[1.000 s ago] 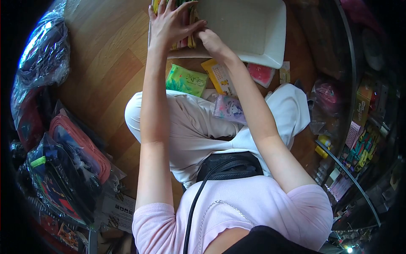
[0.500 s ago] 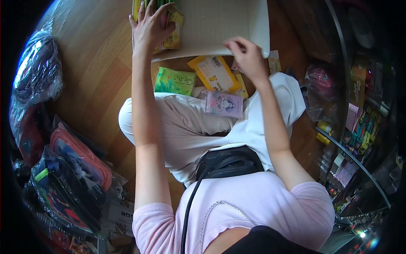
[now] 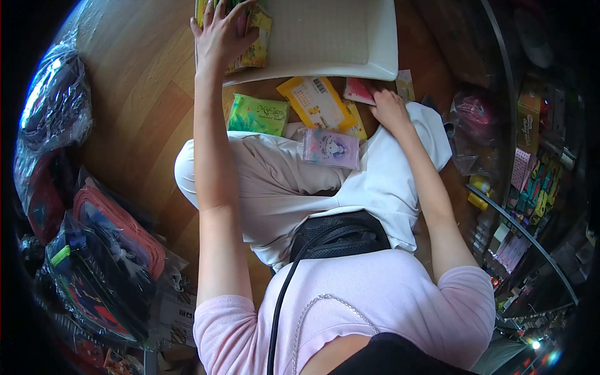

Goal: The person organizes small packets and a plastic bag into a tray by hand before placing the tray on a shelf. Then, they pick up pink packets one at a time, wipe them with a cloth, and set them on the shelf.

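Pink packet (image 3: 359,90) is lying just outside the near edge of the white tray (image 3: 319,37), close to its near right corner, and the right hand (image 3: 391,110) is touching its right end with fingers bunched narrow (whether they are pinching it, I cannot tell). The left hand (image 3: 220,39) is spreading its fingers wide over upright packets (image 3: 258,47) at the tray's left edge. Between near edge and white trousers (image 3: 375,181), green packet (image 3: 257,117) and yellow packet (image 3: 316,102) are lying, with purple packet (image 3: 331,149) resting nearer the body.
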Demonstrator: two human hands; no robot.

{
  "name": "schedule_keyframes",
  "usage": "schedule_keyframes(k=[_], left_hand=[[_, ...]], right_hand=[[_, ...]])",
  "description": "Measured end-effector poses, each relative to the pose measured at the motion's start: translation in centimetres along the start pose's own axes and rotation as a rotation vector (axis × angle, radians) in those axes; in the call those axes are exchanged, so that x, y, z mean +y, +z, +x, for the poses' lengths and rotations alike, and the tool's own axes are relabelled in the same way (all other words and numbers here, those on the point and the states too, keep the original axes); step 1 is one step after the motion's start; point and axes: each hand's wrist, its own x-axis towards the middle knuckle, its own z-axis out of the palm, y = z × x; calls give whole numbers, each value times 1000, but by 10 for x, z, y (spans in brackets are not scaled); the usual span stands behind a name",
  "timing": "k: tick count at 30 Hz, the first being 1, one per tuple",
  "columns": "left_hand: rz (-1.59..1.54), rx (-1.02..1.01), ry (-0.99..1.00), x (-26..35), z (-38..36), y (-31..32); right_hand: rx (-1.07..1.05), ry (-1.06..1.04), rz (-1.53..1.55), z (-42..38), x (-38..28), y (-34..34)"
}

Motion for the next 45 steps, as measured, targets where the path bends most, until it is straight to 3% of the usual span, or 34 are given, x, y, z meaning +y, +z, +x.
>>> schedule_keyframes(k=[2,4,7,9,11,13,15,17,19,21,26,29,34,36,40,42,45], left_hand=[[9,-15,-14,0,0,0],[3,0,-8,-2,0,2],[7,6,5,-1,-1,1],[0,17,13,-3,-1,2],[-3,43,16,-11,1,12],[91,247,164,-27,5,35],[81,257,157,-24,3,32],[71,221,121,-24,3,32],[68,238,131,-22,2,30],[62,215,123,-21,3,28],[84,218,96,-22,4,31],[131,220,100,-20,4,32],[146,234,135,-21,2,35],[134,261,153,-21,4,36],[124,271,154,-20,4,35],[136,265,158,-20,3,34],[187,229,146,-22,2,34]], right_hand=[[-98,-38,-58,-7,2,-7],[-171,-178,324,-18,-1,-24],[-331,-180,568,-31,-20,-94],[-238,-250,743,-23,-16,-111],[1,-163,1067,2,-30,-118],[147,-140,1205,46,-54,-130],[267,-60,1131,116,-67,-109],[361,-124,1012,200,-83,-70],[501,-27,907,208,-131,-84],[505,72,953,227,-163,-81],[365,34,1135,249,-189,-79],[343,-147,1398,257,-180,-67],[336,-205,1624,233,-182,-78],[23,-68,1658,203,-176,-103],[58,-141,1722,180,-158,-99],[241,-100,1431,155,-140,-101],[201,-103,1302,93,-102,-109]])
